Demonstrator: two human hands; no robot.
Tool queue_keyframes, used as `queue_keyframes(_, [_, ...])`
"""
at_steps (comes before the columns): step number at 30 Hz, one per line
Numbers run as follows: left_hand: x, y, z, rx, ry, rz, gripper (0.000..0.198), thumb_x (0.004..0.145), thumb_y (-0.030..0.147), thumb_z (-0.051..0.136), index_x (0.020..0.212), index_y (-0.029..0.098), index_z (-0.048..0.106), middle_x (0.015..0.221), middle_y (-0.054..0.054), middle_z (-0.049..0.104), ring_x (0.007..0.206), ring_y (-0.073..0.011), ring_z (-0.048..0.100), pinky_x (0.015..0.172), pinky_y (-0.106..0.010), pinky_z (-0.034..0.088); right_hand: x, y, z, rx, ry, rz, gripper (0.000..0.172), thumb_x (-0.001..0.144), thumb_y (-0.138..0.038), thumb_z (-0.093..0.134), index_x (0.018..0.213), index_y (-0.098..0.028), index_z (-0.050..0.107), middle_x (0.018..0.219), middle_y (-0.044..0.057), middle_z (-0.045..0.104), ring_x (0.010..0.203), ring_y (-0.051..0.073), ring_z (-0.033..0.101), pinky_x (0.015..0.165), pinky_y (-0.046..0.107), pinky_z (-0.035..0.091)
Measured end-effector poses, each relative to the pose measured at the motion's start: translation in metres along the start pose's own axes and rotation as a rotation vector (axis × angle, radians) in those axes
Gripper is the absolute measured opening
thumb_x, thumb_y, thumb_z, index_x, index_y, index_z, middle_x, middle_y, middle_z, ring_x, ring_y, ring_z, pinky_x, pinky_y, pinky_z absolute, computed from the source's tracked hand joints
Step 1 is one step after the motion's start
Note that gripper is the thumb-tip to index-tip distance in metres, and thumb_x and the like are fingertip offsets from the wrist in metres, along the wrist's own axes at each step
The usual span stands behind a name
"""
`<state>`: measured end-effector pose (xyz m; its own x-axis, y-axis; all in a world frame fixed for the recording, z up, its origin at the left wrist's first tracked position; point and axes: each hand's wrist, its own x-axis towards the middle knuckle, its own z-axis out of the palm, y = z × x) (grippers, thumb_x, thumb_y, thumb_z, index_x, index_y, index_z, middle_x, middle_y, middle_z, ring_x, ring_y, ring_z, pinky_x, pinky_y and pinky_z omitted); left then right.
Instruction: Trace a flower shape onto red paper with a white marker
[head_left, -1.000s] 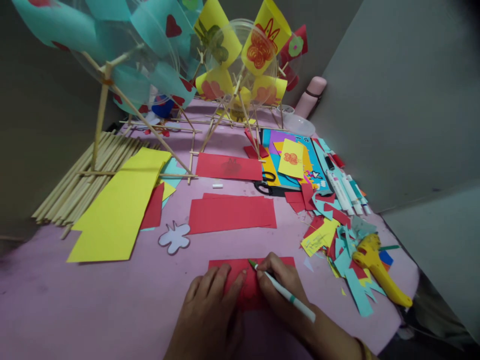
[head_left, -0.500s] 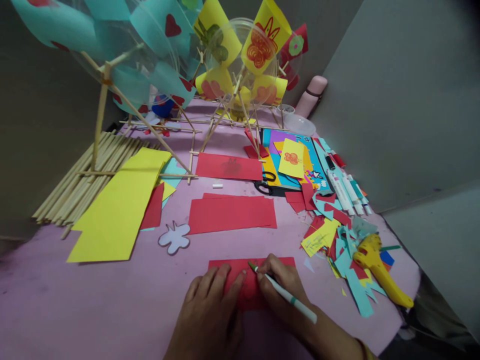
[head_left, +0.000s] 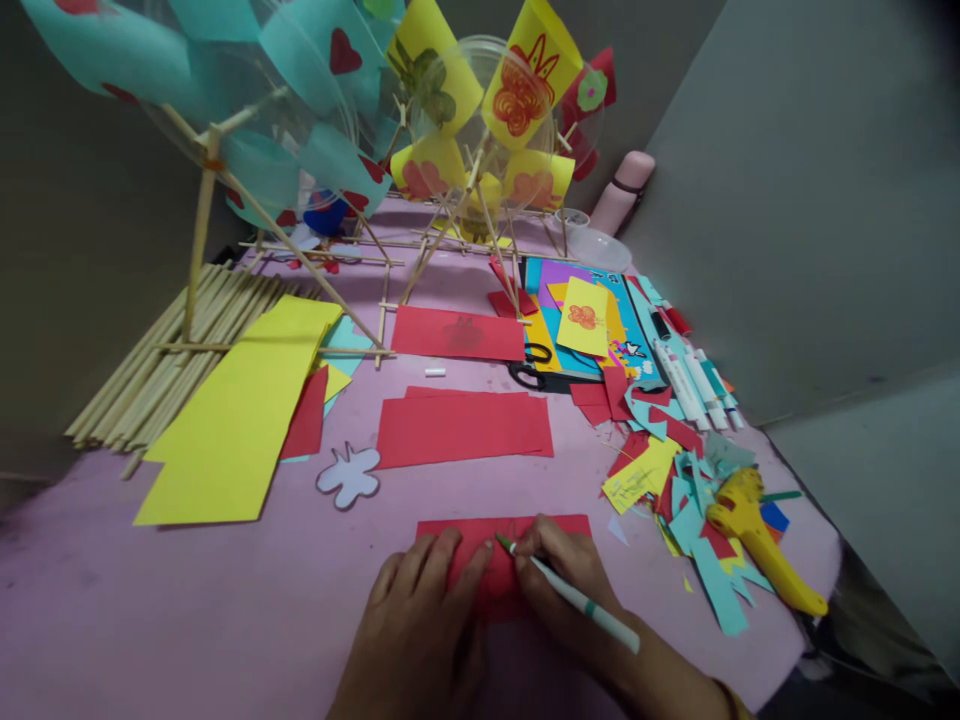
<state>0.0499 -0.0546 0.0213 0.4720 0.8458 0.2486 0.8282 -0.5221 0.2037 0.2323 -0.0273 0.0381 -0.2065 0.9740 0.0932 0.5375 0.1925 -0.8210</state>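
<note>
A red paper strip point(head_left: 551, 524) lies near the table's front edge, with a faint outline on it. My left hand point(head_left: 424, 610) rests flat on its left part, fingers spread. My right hand point(head_left: 566, 580) pinches a white marker point(head_left: 585, 603) whose green tip touches or hovers just above the paper near my left index finger; I cannot tell which. Beyond them lie more red strips point(head_left: 465, 428) and, to the left, a grey butterfly cutout point(head_left: 349, 476). Farther back, another red strip point(head_left: 457, 333) carries a dark butterfly print.
Yellow sheets point(head_left: 232, 420) and wooden sticks point(head_left: 142, 370) lie left. Stick frames with paper wheels point(head_left: 480, 130) stand behind. At right are black scissors point(head_left: 531, 366), markers point(head_left: 686, 385), paper scraps point(head_left: 694, 510) and a yellow glue gun point(head_left: 765, 540).
The marker tip has shifted slightly down the paper, and its rear end has moved a little right and down. My left hand stays where it was.
</note>
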Motion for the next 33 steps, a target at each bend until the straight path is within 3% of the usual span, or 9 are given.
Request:
queue_keyframes(10, [-0.0008,-0.0011,-0.0006,-0.008,-0.023,0.001,0.049,0.077,0.025,0.052,0.125,0.028,0.048,0.12,-0.007,0.055,0.105,-0.0263,0.049,0.086,-0.039,0.038,-0.0016,0.001,0.0005,0.026,0.013,-0.018,0.013,0.075,-0.018,0.04,0.064,-0.024,0.039,0.046,-0.007,0.044,0.037,0.01,0.041,0.039,0.019,0.032])
queue_keyframes(16, [-0.0018,-0.0001,0.0005,-0.023,-0.055,-0.02,0.05,0.079,0.024,0.052,0.128,0.029,0.045,0.122,-0.006,0.054,0.107,-0.0266,0.048,0.087,-0.04,0.038,-0.0018,-0.0007,0.0011,0.112,0.11,0.11,0.009,0.074,-0.019,0.043,0.066,-0.023,0.044,0.045,-0.008,0.041,0.036,0.01,0.039,0.037,0.019,0.029])
queue_keyframes(33, [-0.0022,-0.0005,-0.0004,-0.02,-0.014,0.003,0.049,0.077,0.023,0.051,0.126,0.027,0.048,0.12,-0.007,0.054,0.105,-0.0269,0.047,0.085,-0.04,0.038,0.0026,-0.0048,-0.001,0.031,0.064,0.14,0.01,0.075,-0.022,0.041,0.066,-0.023,0.044,0.047,-0.007,0.04,0.039,0.011,0.04,0.038,0.02,0.03])
